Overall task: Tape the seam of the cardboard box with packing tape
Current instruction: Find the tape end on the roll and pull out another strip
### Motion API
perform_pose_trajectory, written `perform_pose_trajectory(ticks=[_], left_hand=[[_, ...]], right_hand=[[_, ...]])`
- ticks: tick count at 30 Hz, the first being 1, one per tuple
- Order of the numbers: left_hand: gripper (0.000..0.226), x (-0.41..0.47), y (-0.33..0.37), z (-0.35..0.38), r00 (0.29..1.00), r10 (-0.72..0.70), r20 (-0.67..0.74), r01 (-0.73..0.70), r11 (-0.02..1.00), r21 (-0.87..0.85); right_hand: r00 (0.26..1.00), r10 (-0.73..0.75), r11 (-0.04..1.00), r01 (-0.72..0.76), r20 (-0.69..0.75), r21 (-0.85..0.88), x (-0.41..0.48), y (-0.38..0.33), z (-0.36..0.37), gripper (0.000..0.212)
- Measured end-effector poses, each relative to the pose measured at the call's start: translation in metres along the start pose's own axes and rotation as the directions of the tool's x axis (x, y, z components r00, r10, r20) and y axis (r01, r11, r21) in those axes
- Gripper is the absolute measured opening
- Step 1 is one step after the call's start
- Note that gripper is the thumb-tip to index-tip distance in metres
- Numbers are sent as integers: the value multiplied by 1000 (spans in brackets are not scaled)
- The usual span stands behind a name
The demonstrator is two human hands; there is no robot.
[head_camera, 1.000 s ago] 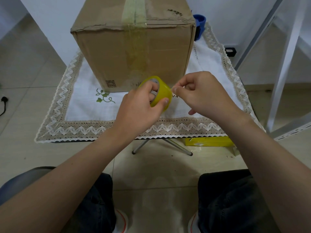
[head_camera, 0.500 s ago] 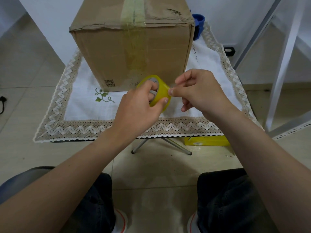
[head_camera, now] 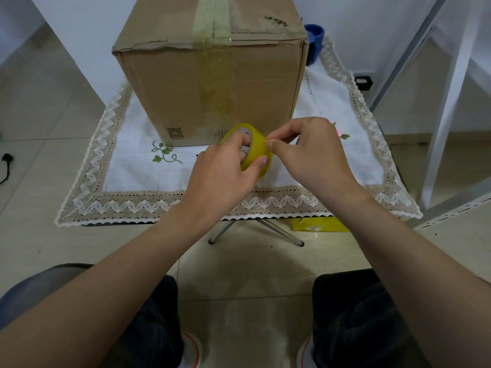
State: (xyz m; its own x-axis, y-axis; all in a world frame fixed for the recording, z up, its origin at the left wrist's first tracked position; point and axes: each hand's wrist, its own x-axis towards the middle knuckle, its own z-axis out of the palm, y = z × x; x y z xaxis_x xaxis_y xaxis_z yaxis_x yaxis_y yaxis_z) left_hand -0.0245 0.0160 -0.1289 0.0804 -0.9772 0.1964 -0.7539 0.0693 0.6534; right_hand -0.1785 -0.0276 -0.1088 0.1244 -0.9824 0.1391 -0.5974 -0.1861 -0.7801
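Observation:
A tall cardboard box (head_camera: 186, 83) stands on a small table with a white lace-edged cloth (head_camera: 132, 168). A strip of yellowish tape (head_camera: 212, 27) runs along its top seam and down the front face. In front of the box I hold a yellow roll of packing tape (head_camera: 256, 148). My left hand (head_camera: 225, 173) grips the roll, fingers through its core and thumb on the outer face. My right hand (head_camera: 310, 152) pinches at the roll's outer surface with thumb and forefinger, where the tape end lies.
A blue object (head_camera: 314, 38) sits behind the box at the right. A white metal frame (head_camera: 449, 102) stands to the right of the table. A yellow box (head_camera: 318, 224) lies on the floor under the table. My knees are below.
My right hand's fingertips have closed in on the roll's surface, from slightly off its right side to pinching on it. The left hand keeps holding the roll in place.

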Motion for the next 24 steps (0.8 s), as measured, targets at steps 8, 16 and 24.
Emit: perform_pose_trajectory(ticks=[8,16,24], left_hand=[[28,2,3,3,999,-36,-16,37,999,37],[30,0,9,3,998,-59,-35,62,996,66],[19,6,11,-9,989,-149,-5,148,987,-67]], right_hand=[[997,-79,993,77,-17,-90,-5,-6,-1,10],[994,-104,987,100,-29,-127,-6,-8,-3,8],[981,-191,976,186,-40,-114,-9,-14,-2,7]])
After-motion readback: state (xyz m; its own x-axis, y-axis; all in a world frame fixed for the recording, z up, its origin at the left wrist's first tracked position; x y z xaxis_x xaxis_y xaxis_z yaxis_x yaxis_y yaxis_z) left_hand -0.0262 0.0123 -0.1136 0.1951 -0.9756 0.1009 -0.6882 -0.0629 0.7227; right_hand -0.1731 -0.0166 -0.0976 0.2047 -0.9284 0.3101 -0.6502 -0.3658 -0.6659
